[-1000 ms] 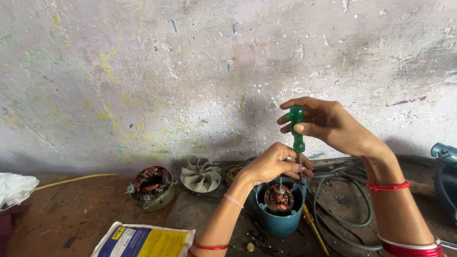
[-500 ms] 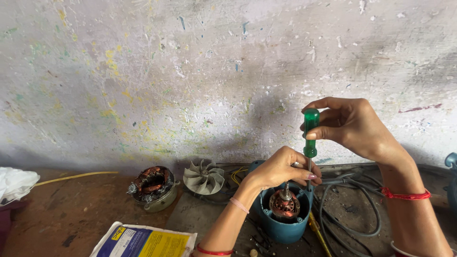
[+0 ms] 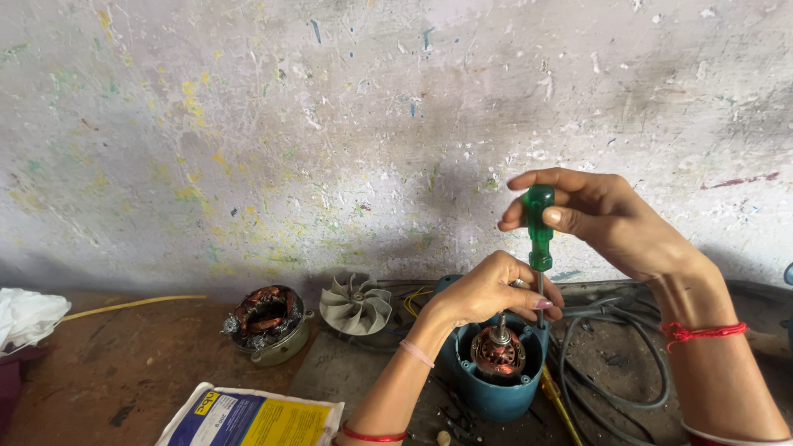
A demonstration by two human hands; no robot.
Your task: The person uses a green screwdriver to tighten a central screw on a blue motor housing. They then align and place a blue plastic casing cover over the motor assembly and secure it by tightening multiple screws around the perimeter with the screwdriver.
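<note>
My right hand (image 3: 607,219) grips the green handle of a screwdriver (image 3: 538,227) held upright, its shaft pointing down into a blue motor housing (image 3: 496,396). Inside the housing sits a copper-wound rotor (image 3: 498,353) with its shaft sticking up. My left hand (image 3: 496,289) rests on the housing's top rim, fingers curled around the screwdriver's shaft near the tip. Both wrists wear bangles and red thread.
A copper-wound stator (image 3: 266,322) and a white fan impeller (image 3: 355,304) lie to the left on the brown bench. A blue-and-yellow packet (image 3: 248,417) lies at the front. Dark cables (image 3: 611,355) coil at the right. White cloth (image 3: 29,318) sits far left. A paint-flecked wall stands behind.
The view has shifted slightly. My right hand with the screwdriver has moved a little right and down over the housing; my left hand stays on the rim.
</note>
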